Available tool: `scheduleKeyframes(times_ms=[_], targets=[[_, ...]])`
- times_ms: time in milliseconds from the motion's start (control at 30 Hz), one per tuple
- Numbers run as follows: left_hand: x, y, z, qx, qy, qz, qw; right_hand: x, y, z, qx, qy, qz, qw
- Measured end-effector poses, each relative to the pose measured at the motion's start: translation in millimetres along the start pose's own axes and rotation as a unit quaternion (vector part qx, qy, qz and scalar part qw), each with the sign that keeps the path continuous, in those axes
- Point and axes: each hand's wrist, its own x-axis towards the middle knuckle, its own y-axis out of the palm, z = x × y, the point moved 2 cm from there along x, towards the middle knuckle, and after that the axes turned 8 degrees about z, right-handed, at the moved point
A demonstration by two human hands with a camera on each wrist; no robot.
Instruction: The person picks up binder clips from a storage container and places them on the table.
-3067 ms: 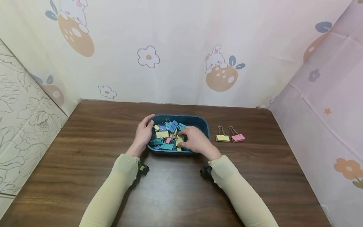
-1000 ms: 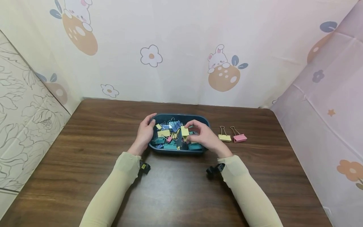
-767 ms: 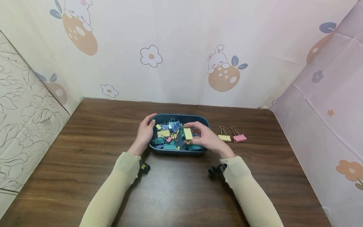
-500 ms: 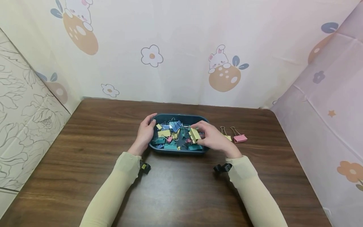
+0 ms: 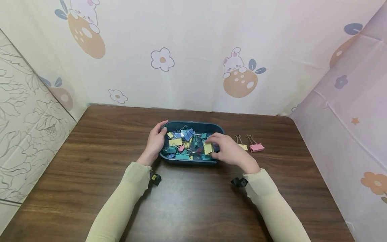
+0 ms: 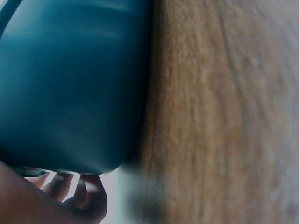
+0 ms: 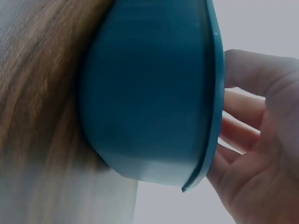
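A dark teal plastic tray [image 5: 190, 161] full of colourful binder clips sits on the table in the head view. My left hand [image 5: 155, 144] grips its left end, thumb at the rim and fingers around the outside; the left wrist view shows the fingers against the tray wall [image 6: 70, 93]. Over the tray's right part, my right hand [image 5: 231, 151] pinches a yellow binder clip [image 5: 208, 148] between thumb and fingers. In the right wrist view the tray wall [image 7: 149, 93] hides the fingertips and the clip. Blue clips [image 5: 187, 133] and teal clips [image 5: 182, 156] lie inside.
On the brown wooden table [image 5: 193, 201], right of the tray, lie a yellow binder clip [image 5: 243, 147], partly behind my right hand, and a pink binder clip [image 5: 257, 147]. A patterned curtain [image 5: 193, 84] hangs behind the table.
My right hand has taken the yellow clip from the middle of the tray and carried it rightward, lowering it a little at the right end. The left hand has kept its grip.
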Motion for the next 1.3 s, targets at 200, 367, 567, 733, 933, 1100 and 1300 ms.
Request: scheduleKeyframes(times_ms=[200, 367, 567, 733, 933, 1100, 1300], targets=[[-0.9, -0.8, -1.5, -0.002, 0.005, -0.002, 1.0000, -4.9, -3.0, -8.5, 0.108, -0.013, -0.027, 0.9937], [-1.0, 0.0, -2.3, -0.001, 0.008, 0.000, 1.0000, -17.3, -7.2, -17.8, 0.160, -0.010, -0.044, 0.9861], [-1.1, 1.6, -1.8, 0.000, 0.009, 0.002, 1.0000, -46.1, -18.9, -35.3, 0.211, 0.011, -0.095, 0.9728], [-2.1, 1.7, -3.3, 0.000, 0.015, 0.003, 0.9999, -72.5, -29.1, -59.9, 0.189, 0.060, -0.163, 0.9664], [-2.4, 1.0, -2.5, -0.002, 0.016, 0.004, 0.9999, -99.5, -35.6, -97.3, 0.125, 0.137, -0.247, 0.9512], [-1.5, 0.0, -0.4, 0.000, 0.016, 0.002, 0.9999, -117.2, -36.4, -121.8, 0.060, 0.237, -0.264, 0.9329], [-0.7, -0.3, 0.5, 0.007, 0.016, 0.001, 0.9998, -124.9, -32.1, -141.5, 0.037, 0.305, -0.229, 0.9235]])
